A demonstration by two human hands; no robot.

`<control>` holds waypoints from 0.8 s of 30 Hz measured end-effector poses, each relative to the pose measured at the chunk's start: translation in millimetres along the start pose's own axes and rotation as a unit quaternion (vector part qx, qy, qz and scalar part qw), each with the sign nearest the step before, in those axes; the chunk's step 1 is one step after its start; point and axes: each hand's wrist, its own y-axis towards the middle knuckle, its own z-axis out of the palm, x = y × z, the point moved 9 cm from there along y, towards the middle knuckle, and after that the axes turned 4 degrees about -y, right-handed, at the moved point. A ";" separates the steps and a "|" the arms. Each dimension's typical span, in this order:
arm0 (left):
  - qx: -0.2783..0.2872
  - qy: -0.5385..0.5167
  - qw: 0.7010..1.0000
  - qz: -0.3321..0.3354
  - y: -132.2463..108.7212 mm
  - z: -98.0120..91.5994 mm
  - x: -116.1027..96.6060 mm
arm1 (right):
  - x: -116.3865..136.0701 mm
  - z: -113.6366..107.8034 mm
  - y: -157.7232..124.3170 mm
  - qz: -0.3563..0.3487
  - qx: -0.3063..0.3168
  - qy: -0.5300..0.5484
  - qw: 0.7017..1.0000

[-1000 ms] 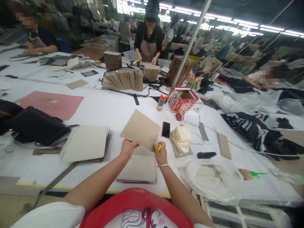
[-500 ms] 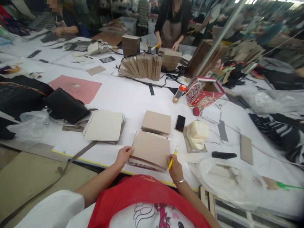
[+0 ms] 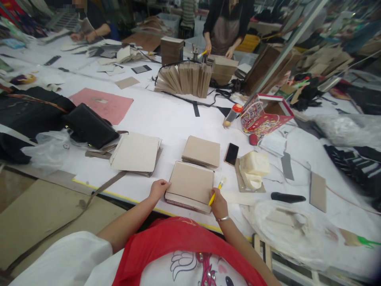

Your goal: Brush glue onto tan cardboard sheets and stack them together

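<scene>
In front of me a stack of beige panels (image 3: 190, 180) with dark edges lies on the white table. My left hand (image 3: 158, 190) is closed, thumb and fingertips pinching the left edge of the top panel. My right hand (image 3: 219, 204) is wrapped round a yellow-handled brush (image 3: 216, 191), its pale bristles pointing up and away; its fingers also touch the stack's right edge. Right behind this stack sits a second beige stack (image 3: 201, 151). A stack of paler panels (image 3: 135, 153) stands left of it.
Right of the stacks lie a phone (image 3: 231, 153), a cream-coloured tub (image 3: 254, 163) on a board and a black strip (image 3: 288, 197). Farther back are a red patterned box (image 3: 266, 115) and a red-lidded jar (image 3: 233, 115). A black bag (image 3: 91, 125) lies left. A co-worker (image 3: 226, 28) stands across the table.
The top panel has come down and now lies squarer on the stack. Both hands stay at its sides, the brush still in the right one. The whole view has shifted slightly.
</scene>
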 end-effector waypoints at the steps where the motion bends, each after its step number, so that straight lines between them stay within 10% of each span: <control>1: 0.002 0.001 1.000 -0.002 0.8 0.7 0.9 | -0.9 1.1 0.7 0.005 0.003 -0.001 1.000; 24: 0.015 0.059 0.997 -0.048 2.4 7.9 4.2 | -5.7 6.2 6.2 0.065 0.047 -0.011 0.997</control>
